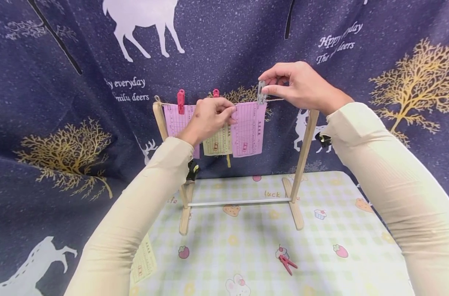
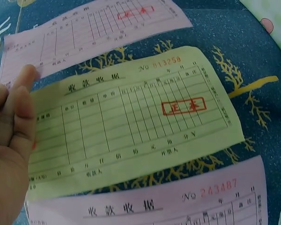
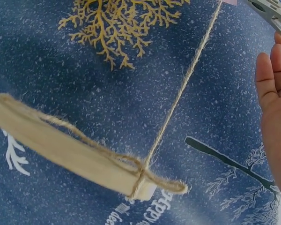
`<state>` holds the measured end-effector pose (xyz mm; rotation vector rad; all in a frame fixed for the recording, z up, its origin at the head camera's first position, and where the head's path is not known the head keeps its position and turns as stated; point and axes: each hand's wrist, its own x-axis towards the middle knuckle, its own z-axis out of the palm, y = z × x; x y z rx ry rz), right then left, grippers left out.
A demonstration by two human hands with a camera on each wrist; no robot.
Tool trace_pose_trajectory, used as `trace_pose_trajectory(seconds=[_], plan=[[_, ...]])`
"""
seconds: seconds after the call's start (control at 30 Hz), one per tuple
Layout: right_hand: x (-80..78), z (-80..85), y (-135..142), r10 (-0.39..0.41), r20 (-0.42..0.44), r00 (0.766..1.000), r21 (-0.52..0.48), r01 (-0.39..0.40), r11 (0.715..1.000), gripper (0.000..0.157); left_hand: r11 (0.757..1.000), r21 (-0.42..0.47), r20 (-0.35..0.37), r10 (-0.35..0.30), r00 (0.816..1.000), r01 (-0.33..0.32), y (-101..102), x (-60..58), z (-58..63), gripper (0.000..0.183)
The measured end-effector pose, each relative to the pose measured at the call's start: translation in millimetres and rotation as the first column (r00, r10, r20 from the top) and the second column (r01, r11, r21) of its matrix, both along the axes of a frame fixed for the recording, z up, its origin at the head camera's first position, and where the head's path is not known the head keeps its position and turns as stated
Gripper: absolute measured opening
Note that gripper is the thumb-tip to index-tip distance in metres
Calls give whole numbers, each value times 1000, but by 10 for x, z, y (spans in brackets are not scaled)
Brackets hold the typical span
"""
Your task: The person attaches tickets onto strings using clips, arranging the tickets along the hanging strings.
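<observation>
A pink receipt slip [image 1: 248, 133] hangs at the twine [image 3: 182, 89], right of a yellow receipt slip [image 2: 131, 126] and another pink slip [image 1: 172, 121]. My left hand [image 1: 209, 117] pinches the right-hand pink slip near its upper left corner. At its upper right corner, my right hand [image 1: 296, 84] grips a grey clothespin [image 1: 261, 92] between thumb and fingers; the pin's lower end overlaps the paper's top edge. Red clothespins [image 1: 181, 102] stand on the line over the other two slips, the middle one partly behind my left hand.
The twine is tied to a wooden stand with two posts [image 1: 305, 152] and a pale crossbar [image 1: 239, 202]. On the checked tablecloth [image 1: 246, 238] lie a red clothespin [image 1: 287, 264] and, by my left sleeve, a yellow slip [image 1: 144, 261]. A dark patterned cloth hangs behind.
</observation>
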<state>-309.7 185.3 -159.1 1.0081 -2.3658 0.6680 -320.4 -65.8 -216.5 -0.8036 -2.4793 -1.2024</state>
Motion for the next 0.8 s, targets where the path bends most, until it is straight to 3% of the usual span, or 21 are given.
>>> trace_pose_trajectory(seconds=[0.4,0.8], plan=[[-81,-27,-141,22,3,1000,-85,-22,996,16,997,82,75,-11,997,5,115,-15,-22,8],[-151,-115,-197,-15,14,1000,-142,17,990,13,996,92,64,8,998,-14,151,-49,-93,5]])
